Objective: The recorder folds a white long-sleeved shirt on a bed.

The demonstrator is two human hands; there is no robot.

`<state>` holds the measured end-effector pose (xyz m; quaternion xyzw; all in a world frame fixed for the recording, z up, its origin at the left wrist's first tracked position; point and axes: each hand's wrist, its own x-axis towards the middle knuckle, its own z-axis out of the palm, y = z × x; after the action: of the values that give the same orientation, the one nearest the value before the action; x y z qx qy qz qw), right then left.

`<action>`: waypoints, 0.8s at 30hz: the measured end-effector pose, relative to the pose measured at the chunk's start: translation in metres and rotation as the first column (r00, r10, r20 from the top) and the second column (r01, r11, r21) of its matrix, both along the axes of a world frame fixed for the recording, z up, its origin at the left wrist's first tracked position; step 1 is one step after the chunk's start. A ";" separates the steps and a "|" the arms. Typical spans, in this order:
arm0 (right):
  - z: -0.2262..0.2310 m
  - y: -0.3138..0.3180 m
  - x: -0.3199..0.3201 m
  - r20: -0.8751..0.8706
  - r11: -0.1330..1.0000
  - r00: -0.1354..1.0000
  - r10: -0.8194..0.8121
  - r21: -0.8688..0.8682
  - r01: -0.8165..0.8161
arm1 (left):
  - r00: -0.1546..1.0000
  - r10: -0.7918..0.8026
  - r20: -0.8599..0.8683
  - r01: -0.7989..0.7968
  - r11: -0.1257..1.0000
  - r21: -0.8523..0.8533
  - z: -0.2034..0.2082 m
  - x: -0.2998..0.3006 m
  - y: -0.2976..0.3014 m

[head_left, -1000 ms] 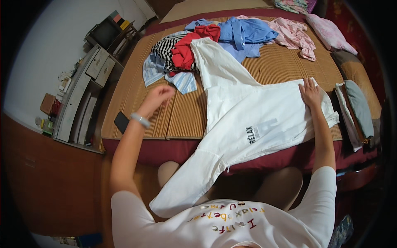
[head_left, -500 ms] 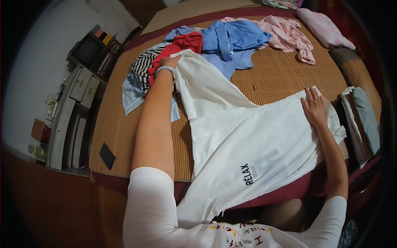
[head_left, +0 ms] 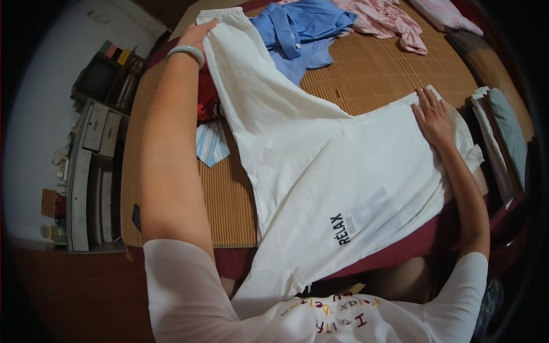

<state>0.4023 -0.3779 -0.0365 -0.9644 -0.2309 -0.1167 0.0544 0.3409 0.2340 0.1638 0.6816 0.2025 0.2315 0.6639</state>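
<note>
White trousers [head_left: 354, 166] with dark lettering are spread across the bed, one leg reaching to the far left and the other to the right. My left hand [head_left: 197, 35], with a pale bangle on its wrist, grips the edge of the far leg close to its gathered cuff [head_left: 220, 12]; the fingers behind the cloth are partly hidden. Flat on the other leg, near its right end, rests my right hand [head_left: 433, 117], its fingers stretched out. The end of the trousers nearest me, with a short cord, lies against my body.
Blue clothes [head_left: 303, 28] and pink cloth [head_left: 383, 23] are heaped on the ribbed brown mat [head_left: 372, 80]. Red and striped garments lie beneath my left arm. Folded clothes [head_left: 506, 131] sit at the right edge. A dark phone [head_left: 136, 218] is partly covered by my arm. Left stands a grey desk [head_left: 86, 171].
My left hand has moved farther away with the trouser leg, stretching it out over the red and striped garments. The right hand stays flat in place on the cloth.
</note>
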 end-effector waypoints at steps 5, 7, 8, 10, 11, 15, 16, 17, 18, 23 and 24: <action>0.004 0.002 -0.002 -0.016 1.000 1.000 0.005 0.015 -0.005 | 0.993 -0.041 -0.110 0.033 0.997 -0.069 0.024 -0.001 -0.017; 0.004 0.001 -0.001 -0.018 1.000 1.000 0.009 0.006 -0.009 | 0.995 -0.014 -0.103 0.006 0.996 -0.084 0.027 -0.001 -0.009; 0.004 0.000 0.000 -0.022 1.000 1.000 0.010 -0.001 -0.010 | 0.996 0.005 -0.092 -0.017 0.993 -0.121 0.028 -0.004 -0.003; 0.005 -0.001 0.002 -0.049 1.000 0.999 0.015 0.005 -0.015 | 0.991 0.121 -0.059 -0.127 0.987 -0.098 0.027 -0.011 0.009; 0.005 -0.001 0.003 -0.057 1.000 0.998 0.018 0.003 -0.018 | 0.984 0.175 -0.038 -0.178 0.980 -0.085 0.026 -0.017 0.015; 0.003 -0.003 0.009 -0.045 0.999 0.998 0.053 0.000 -0.053 | 0.968 0.247 -0.055 -0.252 0.958 -0.135 0.017 -0.038 0.029; 0.001 -0.003 0.010 -0.058 0.999 0.997 0.046 -0.003 -0.046 | 0.970 0.238 -0.053 -0.243 0.958 -0.155 0.013 -0.040 0.032; 0.000 -0.004 0.012 -0.071 0.999 0.997 0.039 -0.007 -0.040 | 0.966 0.255 -0.053 -0.260 0.953 -0.156 0.006 -0.042 0.035; -0.001 -0.004 0.014 -0.065 0.999 0.997 0.051 0.004 -0.051 | 0.964 0.262 -0.049 -0.266 0.951 -0.157 0.000 -0.041 0.038; 0.020 0.000 0.021 -0.130 0.992 0.985 0.110 0.070 -0.101 | 0.964 0.257 -0.072 -0.267 0.924 -0.275 -0.031 -0.028 0.062; 0.031 0.004 0.017 -0.186 0.992 0.978 0.094 0.102 -0.076 | 0.970 0.228 -0.085 -0.242 0.935 -0.259 -0.035 -0.023 0.066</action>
<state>0.4193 -0.3740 -0.0052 -0.9567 -0.2600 -0.0323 0.1268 0.3177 0.2995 0.1288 0.5625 0.3296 0.2615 0.7117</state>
